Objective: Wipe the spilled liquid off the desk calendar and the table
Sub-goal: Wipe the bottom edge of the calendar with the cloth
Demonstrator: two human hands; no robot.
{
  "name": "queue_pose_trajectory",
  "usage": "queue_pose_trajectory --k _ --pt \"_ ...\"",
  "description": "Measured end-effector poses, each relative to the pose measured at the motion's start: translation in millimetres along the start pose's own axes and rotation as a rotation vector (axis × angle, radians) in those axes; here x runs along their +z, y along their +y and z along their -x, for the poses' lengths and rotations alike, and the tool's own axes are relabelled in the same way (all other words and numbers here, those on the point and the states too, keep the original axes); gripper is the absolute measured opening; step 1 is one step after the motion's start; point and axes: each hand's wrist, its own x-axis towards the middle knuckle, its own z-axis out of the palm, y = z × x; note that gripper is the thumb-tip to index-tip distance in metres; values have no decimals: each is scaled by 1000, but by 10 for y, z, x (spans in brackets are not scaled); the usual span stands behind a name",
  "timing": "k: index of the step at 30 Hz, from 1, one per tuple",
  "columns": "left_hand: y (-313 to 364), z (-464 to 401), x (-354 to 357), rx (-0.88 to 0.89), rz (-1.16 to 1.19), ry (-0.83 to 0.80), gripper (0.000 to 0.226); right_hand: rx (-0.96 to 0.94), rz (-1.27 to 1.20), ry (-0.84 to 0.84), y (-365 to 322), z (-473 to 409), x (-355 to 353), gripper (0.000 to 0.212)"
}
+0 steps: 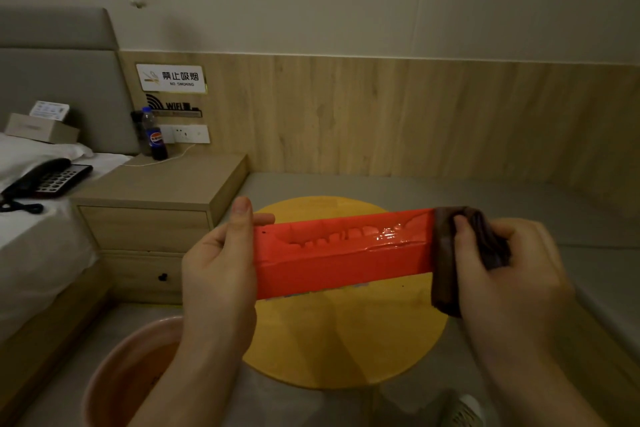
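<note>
Presently: red desk calendar (341,253), aloft over yellow table (346,350); left hand (218,263) gripping one end, right hand (509,267) clutching brown cloth (446,274) seemingly against the wet-looking other end.

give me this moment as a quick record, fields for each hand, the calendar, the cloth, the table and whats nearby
left hand: grips the calendar's left end
right hand: presses the cloth on the calendar's right end
desk calendar: red, held in the air above the table, shiny wet patch near its right end
cloth: dark brown, wrapped over the calendar's edge
table: round, yellow
basin: pink, lower left
nightstand: holds a cola bottle
</note>
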Motion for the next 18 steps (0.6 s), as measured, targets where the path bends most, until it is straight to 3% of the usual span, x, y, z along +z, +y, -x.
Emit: queue_pose_trajectory --k 9,18 --pt "-34 83 15 40 -9 -8 57 86 -30 -27 -125 -55 -18 17" --pt "-52 120 53 78 -29 -20 53 -69 -59 -64 -301 90 61 15"
